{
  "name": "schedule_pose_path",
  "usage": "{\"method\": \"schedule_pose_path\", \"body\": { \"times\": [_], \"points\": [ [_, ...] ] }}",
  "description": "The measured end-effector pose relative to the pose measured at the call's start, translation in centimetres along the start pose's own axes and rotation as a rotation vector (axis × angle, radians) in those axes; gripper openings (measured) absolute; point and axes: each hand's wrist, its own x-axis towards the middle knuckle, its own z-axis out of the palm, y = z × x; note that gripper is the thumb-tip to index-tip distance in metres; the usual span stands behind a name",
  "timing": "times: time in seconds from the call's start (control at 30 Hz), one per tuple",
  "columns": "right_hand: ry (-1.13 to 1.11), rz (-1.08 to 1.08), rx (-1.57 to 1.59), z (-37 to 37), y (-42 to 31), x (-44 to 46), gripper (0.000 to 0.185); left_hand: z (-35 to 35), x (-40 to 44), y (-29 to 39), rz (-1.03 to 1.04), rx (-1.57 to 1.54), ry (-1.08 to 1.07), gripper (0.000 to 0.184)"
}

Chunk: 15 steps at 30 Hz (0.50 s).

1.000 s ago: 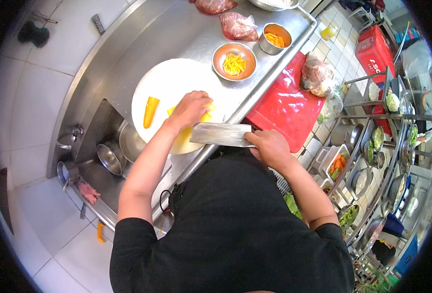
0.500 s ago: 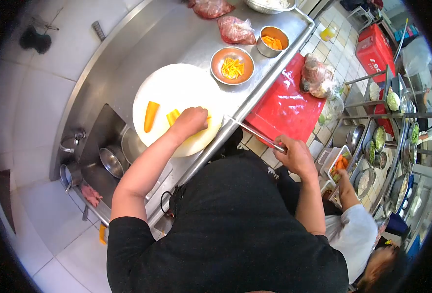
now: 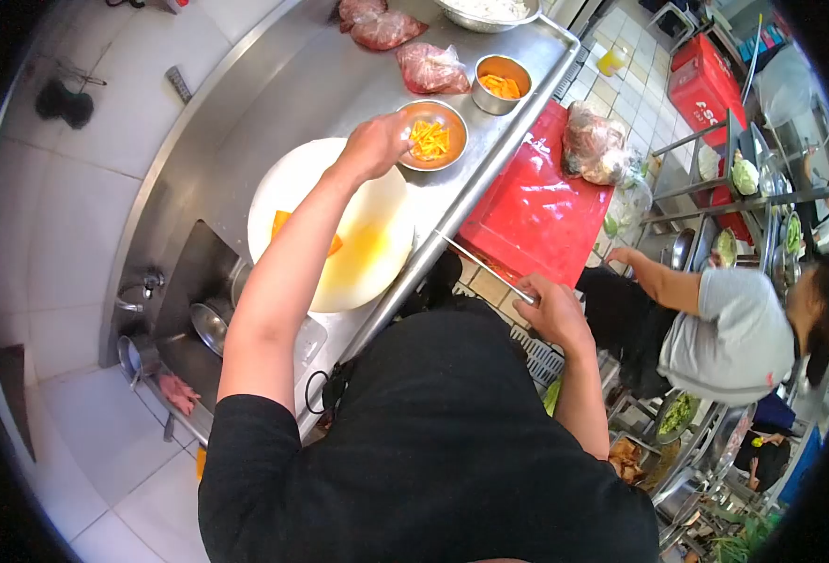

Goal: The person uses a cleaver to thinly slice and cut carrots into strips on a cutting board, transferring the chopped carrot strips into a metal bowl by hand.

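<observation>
Holding the left hand (image 3: pixel 377 148) at the rim of the bowl (image 3: pixel 458 141) of strips (image 3: pixel 429 141), beyond the board (image 3: pixel 377 253) on the counter (image 3: pixel 246 141), with the cup (image 3: pixel 491 101) behind the bowl and bags (image 3: pixel 431 68) left of the cup. Gripping the cleaver (image 3: pixel 486 268) in the right hand (image 3: pixel 557 311), right of the counter, with the sink (image 3: pixel 189 272) left of the board.

Table (image 3: pixel 274 103), stainless steel, raised rim along its edge, bearing directly: one round white cutting board (image 3: pixel 368 211); just beside it, one shallow metal bowl (image 3: pixel 457 141); near that, by the long edge, one deeper steel pot (image 3: pixel 499 106); bagged reddish meat (image 3: pixel 431 70); and, at the far end, one wide metal basin (image 3: pixel 485 26).
</observation>
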Motion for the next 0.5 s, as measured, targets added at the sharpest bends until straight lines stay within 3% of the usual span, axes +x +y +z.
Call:
{"method": "schedule_pose_path", "body": {
  "times": [0.1,0.2,0.23,0.3,0.37,0.43,0.5],
  "points": [
    [0.026,0.030,0.088,1.3,2.3,-0.8,0.028,-2.0,-3.0,-1.7,-0.135,-0.152,-0.109,0.055],
    [0.044,0.056,0.066,1.6,3.3,-1.7,0.028,-3.9,-8.0,-5.1,-0.270,-0.070,-0.330,0.058],
    [0.063,0.054,0.042,2.0,3.8,-2.2,0.029,-4.4,-11.4,-6.2,-0.384,0.096,-0.485,0.060],
    [0.078,0.014,0.061,2.7,4.6,-2.5,0.031,-4.6,-15.3,-6.1,-0.367,0.128,-0.499,0.065],
    [0.050,0.030,0.047,2.6,4.2,-2.4,0.033,-3.3,-18.4,-7.0,-0.258,0.220,-0.352,0.064],
    [0.034,0.030,0.041,2.7,3.7,-2.3,0.033,-3.4,-19.3,-6.3,-0.336,0.203,-0.356,0.064],
    [0.008,0.040,0.060,2.6,2.8,-2.2,0.028,-2.4,-20.7,-6.9,-0.376,-0.161,-0.165,0.062]
  ]
}}
